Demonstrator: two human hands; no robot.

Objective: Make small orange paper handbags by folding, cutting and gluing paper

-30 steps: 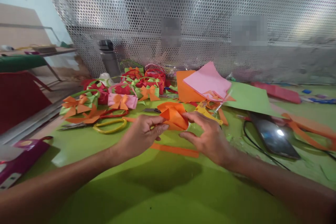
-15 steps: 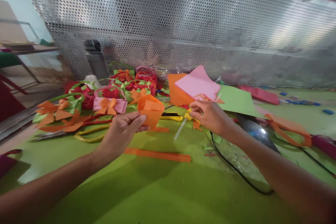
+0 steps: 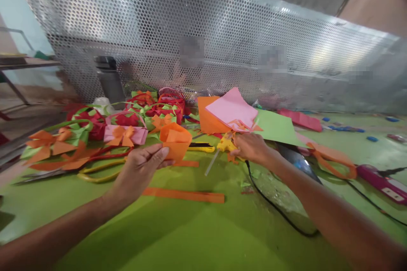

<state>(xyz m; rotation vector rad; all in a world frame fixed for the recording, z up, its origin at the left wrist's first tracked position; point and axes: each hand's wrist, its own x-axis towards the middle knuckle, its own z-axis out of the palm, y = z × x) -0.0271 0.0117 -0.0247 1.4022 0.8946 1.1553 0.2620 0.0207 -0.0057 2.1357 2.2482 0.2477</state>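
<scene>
My left hand pinches a small folded orange paper bag between thumb and fingers, its open top upward and above the table. On the right, my right hand has its fingers closed round a yellow glue gun that lies low over the table. A translucent glue stick juts from the gun toward me, and a black cord trails off to the right. Between the hands lies a yellow cutter knife. Nearer me, a long orange paper strip rests flat on the green table.
Finished paper bags with bows crowd the left back, beside yellow-handled scissors and a grey bottle. Pink paper and green paper lie behind my right hand. A dark phone-like slab and a purple power strip are right. Perforated metal stands behind.
My right hand has lowered onto the yellow glue gun and closed round it. My left hand still holds the orange paper bag. The camera view has shifted slightly.
</scene>
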